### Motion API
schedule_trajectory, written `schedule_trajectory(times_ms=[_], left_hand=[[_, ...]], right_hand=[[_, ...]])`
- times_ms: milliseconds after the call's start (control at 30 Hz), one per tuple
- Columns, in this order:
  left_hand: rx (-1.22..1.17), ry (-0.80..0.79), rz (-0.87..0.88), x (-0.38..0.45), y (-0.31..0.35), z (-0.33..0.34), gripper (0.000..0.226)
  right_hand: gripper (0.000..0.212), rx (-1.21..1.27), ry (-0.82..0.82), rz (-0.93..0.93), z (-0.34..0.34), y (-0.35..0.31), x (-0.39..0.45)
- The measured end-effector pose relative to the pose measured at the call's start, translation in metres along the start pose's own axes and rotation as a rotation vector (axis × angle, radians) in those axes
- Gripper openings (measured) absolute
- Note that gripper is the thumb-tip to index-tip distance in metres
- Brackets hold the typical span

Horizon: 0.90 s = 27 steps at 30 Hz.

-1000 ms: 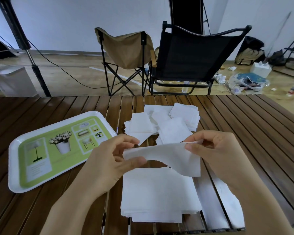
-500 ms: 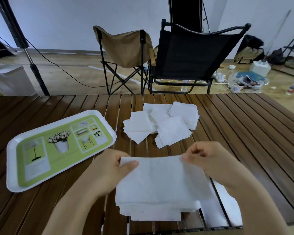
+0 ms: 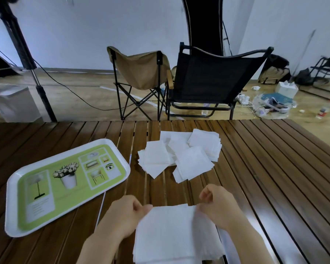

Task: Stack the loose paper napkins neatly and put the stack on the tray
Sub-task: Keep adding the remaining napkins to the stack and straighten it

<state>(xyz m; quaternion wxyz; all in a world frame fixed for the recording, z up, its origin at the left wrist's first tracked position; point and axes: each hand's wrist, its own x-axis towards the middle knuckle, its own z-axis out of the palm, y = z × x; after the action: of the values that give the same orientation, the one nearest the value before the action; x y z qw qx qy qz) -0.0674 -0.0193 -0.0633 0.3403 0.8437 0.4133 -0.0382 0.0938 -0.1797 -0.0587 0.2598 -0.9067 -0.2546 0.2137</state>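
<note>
Both hands sit at the far corners of the napkin stack (image 3: 176, 235): left hand (image 3: 125, 216) pinches the top napkin's left corner, right hand (image 3: 220, 203) curls onto its right corner, grip unclear. Motion blur softens fingers; the stack's near edge is cut off.

Left hand (image 3: 127, 214), right hand (image 3: 218, 203): both low, fingers curled, pinching napkin's far corners.

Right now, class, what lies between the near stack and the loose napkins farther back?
Only bare table slats, seen in the head view; both hands sit at the stack's far edge.
</note>
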Motion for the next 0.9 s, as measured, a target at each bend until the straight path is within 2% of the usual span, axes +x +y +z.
schedule_trajectory(times_ms=[67,167,267,333,467,600,633,700,767,833,900], left_hand=[[-0.038,0.126,0.019,-0.001,0.004,-0.005,0.024],[-0.104,0.244,0.064,0.001,0.006,-0.008,0.021],[-0.119,0.253,0.089,0.002,0.006,-0.008,0.020],[-0.121,0.230,0.104,0.002,0.005,-0.007,0.019],[-0.107,0.210,0.103,0.001,0.002,-0.008,0.016],[-0.119,0.210,0.110,0.001,0.003,-0.009,0.015],[-0.121,0.202,0.109,0.001,0.004,-0.009,0.015],[-0.129,0.192,0.114,-0.001,0.005,-0.010,0.015],[-0.150,0.183,0.117,-0.002,0.006,-0.011,0.014],[-0.196,0.170,0.119,-0.005,0.007,-0.012,0.016],[-0.305,0.141,0.121,-0.007,0.011,-0.014,0.027]], right_hand=[[0.017,-0.040,0.070,-0.052,0.004,-0.007,0.009],[0.033,-0.069,0.154,-0.128,0.015,-0.025,0.031],[0.055,-0.187,0.219,-0.157,0.025,-0.036,0.064],[0.062,-0.196,0.199,-0.103,0.030,-0.038,0.083],[0.051,-0.225,0.198,-0.060,0.045,-0.032,0.097],[0.014,-0.333,0.137,-0.140,0.044,-0.025,0.091],[0.013,-0.325,0.110,-0.130,0.042,-0.023,0.089],[0.015,-0.250,0.068,-0.110,0.035,-0.018,0.084],[0.017,-0.073,0.060,-0.086,0.027,-0.018,0.072],[0.014,0.189,0.076,-0.057,0.017,-0.024,0.053],[0.007,0.520,0.030,-0.039,0.004,-0.034,0.031]])
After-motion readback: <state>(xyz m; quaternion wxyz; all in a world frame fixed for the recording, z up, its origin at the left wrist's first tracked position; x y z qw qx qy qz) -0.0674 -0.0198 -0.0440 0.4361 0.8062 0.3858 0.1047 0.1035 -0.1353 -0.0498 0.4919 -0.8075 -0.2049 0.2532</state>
